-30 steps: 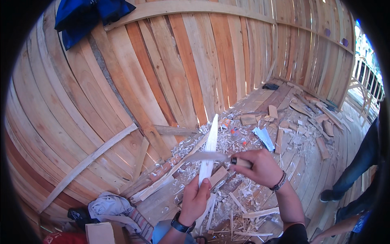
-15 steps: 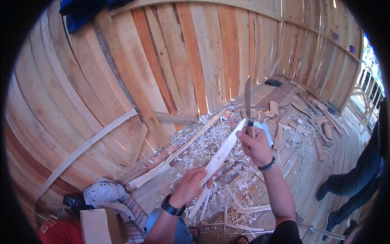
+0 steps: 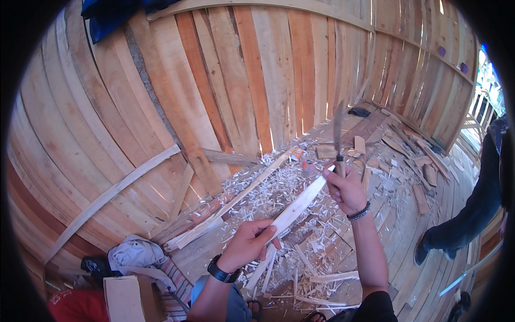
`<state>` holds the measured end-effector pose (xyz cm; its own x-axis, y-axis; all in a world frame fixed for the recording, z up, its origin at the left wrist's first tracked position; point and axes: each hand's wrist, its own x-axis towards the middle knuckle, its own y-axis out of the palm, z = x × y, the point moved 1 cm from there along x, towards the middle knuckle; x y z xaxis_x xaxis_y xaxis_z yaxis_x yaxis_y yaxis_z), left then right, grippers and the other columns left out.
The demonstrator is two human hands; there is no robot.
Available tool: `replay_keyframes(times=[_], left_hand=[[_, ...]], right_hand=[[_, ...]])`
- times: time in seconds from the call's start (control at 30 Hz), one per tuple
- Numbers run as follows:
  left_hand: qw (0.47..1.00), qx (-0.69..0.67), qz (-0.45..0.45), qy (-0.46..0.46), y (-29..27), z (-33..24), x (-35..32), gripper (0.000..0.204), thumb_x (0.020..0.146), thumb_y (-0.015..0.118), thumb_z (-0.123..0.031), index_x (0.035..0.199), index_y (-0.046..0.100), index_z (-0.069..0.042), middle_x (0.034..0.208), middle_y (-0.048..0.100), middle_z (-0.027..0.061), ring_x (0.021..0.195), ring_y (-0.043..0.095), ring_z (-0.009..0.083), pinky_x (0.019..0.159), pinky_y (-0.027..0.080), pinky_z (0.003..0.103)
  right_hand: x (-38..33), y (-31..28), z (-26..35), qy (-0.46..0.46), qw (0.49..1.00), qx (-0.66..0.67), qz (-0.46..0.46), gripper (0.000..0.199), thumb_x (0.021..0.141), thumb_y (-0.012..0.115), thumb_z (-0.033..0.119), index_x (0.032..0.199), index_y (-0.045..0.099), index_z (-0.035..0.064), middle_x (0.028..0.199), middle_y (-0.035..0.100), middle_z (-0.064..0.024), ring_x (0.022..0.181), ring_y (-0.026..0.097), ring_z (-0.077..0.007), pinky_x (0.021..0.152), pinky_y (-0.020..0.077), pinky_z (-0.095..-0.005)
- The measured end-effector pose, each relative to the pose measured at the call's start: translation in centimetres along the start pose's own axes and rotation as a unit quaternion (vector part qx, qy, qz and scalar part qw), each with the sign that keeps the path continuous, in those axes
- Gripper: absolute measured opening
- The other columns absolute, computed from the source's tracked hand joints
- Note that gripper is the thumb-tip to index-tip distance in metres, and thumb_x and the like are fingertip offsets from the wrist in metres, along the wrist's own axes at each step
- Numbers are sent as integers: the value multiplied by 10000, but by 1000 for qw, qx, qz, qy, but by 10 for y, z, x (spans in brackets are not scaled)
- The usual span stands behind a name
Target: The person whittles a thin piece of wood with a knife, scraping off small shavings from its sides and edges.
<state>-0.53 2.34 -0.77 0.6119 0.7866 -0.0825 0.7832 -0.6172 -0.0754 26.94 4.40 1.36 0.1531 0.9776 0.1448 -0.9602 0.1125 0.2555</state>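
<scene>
My left hand (image 3: 249, 246) is closed round the lower end of a pale, flat wooden stick (image 3: 298, 208), which slants up and to the right. A knife (image 3: 338, 131) stands nearly upright in my right hand (image 3: 347, 189), its blade pointing up and blurred, its handle mostly covered by my fingers. That hand is right at the far, narrowed tip of the stick. Whether my right fingers touch the tip, I cannot tell. Below both hands, curled wood shavings (image 3: 252, 185) cover the floor.
A plank wall (image 3: 257, 80) rises ahead. A long wooden strip (image 3: 244, 193) lies along its foot. Offcuts (image 3: 421, 198) are scattered to the right, near another person's legs (image 3: 456, 231). At lower left are a cardboard box (image 3: 123, 300) and a light cloth (image 3: 137, 255).
My right hand and the knife have shifted slightly to the right and down, and the stick's tip has moved right with them. The other person's legs have changed position.
</scene>
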Motion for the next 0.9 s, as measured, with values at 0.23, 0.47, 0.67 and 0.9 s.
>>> replay_keyframes(times=[0.23, 0.47, 0.67, 0.9], left_hand=[[947, -52, -293, 118, -15, 9, 1, 153, 959, 584, -106, 1050, 660, -10, 878, 706, 70, 601, 600, 80, 489, 446, 204], [918, -116, -359, 121, -19, 11, 3, 243, 919, 592, -31, 1159, 564, -60, 1036, 658, 51, 788, 612, 87, 592, 458, 221], [885, 50, -405, 224, -11, 14, 6, 332, 869, 654, 17, 1186, 568, -26, 1137, 628, 82, 862, 620, 115, 653, 498, 230], [883, 71, -390, 252, 0, 0, 1, 308, 844, 694, 8, 1147, 647, -6, 1054, 667, 98, 858, 627, 120, 668, 500, 233]], right_hand=[[8, -32, 18, -124, 979, 118, -110, 200, 920, 694, 151, 876, 504, 106, 576, 412, 70, 410, 359, -23, 357, 253, -189], [5, -36, 27, -165, 962, 141, -163, 172, 939, 670, 155, 900, 505, 121, 572, 410, 68, 420, 346, -26, 366, 247, -195], [3, -26, 23, -174, 959, 168, -148, 171, 944, 657, 138, 910, 490, 129, 574, 401, 63, 420, 345, -30, 365, 243, -198], [-1, -19, 24, -167, 961, 196, -104, 159, 949, 647, 131, 932, 489, 133, 611, 427, 57, 423, 354, -32, 365, 267, -192]])
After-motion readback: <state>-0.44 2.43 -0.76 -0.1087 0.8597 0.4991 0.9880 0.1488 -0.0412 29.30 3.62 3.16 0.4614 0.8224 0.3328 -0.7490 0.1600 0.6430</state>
